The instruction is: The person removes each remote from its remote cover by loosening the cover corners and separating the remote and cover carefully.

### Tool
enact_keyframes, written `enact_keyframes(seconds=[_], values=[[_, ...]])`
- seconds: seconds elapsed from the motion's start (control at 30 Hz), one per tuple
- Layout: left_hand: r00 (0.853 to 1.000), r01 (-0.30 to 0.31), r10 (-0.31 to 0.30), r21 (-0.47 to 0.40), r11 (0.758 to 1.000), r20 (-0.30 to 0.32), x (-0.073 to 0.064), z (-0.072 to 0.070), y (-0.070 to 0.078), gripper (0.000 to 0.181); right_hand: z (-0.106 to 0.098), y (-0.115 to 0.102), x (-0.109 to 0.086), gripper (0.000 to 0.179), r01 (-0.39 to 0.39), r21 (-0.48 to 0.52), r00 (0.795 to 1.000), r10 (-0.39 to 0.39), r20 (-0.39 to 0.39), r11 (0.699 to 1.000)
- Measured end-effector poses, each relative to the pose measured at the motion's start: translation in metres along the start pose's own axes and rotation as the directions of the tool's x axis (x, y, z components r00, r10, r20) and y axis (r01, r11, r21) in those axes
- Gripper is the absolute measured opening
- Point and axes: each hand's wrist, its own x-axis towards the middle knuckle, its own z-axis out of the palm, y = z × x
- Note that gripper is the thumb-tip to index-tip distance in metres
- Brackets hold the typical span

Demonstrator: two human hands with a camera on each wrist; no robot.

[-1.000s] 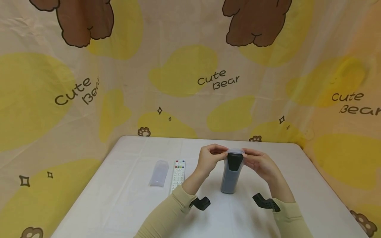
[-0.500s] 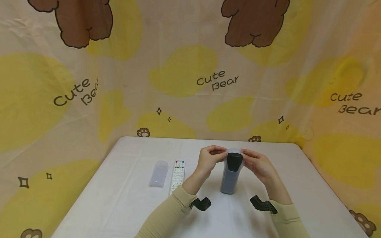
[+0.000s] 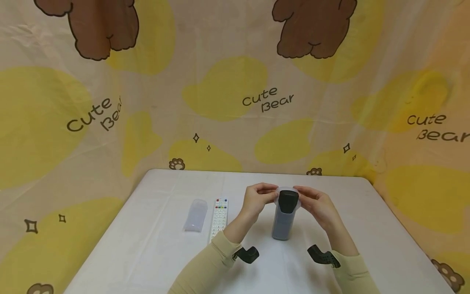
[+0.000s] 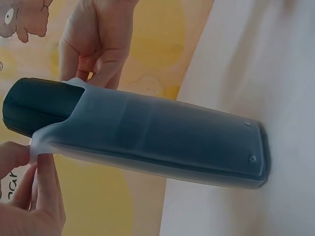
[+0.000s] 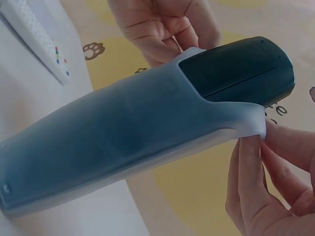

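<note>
A black remote control (image 3: 288, 200) stands on end on the table, tilted a little, inside a translucent silicone cover (image 3: 282, 224). Its dark upper end (image 4: 39, 105) sticks out of the cover's opening, while the rest shows faintly through the sleeve (image 5: 113, 128). My left hand (image 3: 256, 201) pinches the cover's rim on the left between thumb and fingers. On the opposite side my right hand (image 3: 320, 206) pinches the rim, pulling it outward in the right wrist view. The remote's button face is not visible.
Left of the hands, a white remote control (image 3: 220, 218) with coloured buttons lies on the white table (image 3: 158, 253). Beside it lies another translucent cover (image 3: 196, 215). A patterned cloth (image 3: 220, 94) hangs behind the table, and a black wrist mount (image 3: 248, 255) juts from the left sleeve.
Both hands have moved slightly downward with the cover's rim. More of the remote's black end now shows above the rim. The white remote and the other cover stay put.
</note>
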Motion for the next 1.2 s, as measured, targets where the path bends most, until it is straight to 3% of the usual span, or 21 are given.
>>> enact_keyframes(seconds=[0.2, 0.37, 0.5, 0.7, 1.07, 1.2], values=[[1.000, 0.013, -0.013, 0.034, 0.999, 0.005, -0.002, -0.004, -0.009, 0.021, 0.000, 0.005, -0.004, 0.047, -0.021, -0.067, 1.000, 0.021, 0.010, 0.998], [0.999, 0.030, -0.031, 0.035, 0.999, 0.023, -0.003, -0.007, -0.016, 0.022, 0.000, 0.009, -0.006, 0.048, -0.068, -0.055, 0.998, 0.068, 0.001, 0.996], [0.999, 0.031, -0.033, 0.048, 0.998, 0.040, -0.009, -0.006, -0.010, 0.023, 0.000, 0.009, -0.007, 0.048, -0.093, -0.060, 0.996, 0.093, -0.007, 0.994], [0.999, 0.033, -0.034, 0.083, 0.996, 0.020, -0.023, -0.003, 0.006, 0.020, 0.000, 0.010, -0.007, 0.050, -0.124, -0.031, 0.992, 0.124, -0.003, 0.992], [0.999, 0.023, -0.026, 0.077, 0.997, 0.033, -0.024, -0.005, 0.001, 0.020, 0.006, 0.020, -0.008, 0.047, -0.134, 0.066, 0.989, 0.138, -0.057, 0.989], [0.999, 0.025, -0.028, 0.075, 0.997, 0.037, -0.021, -0.007, -0.007, 0.020, 0.007, 0.025, -0.008, 0.045, -0.137, 0.062, 0.987, 0.142, -0.071, 0.989]])
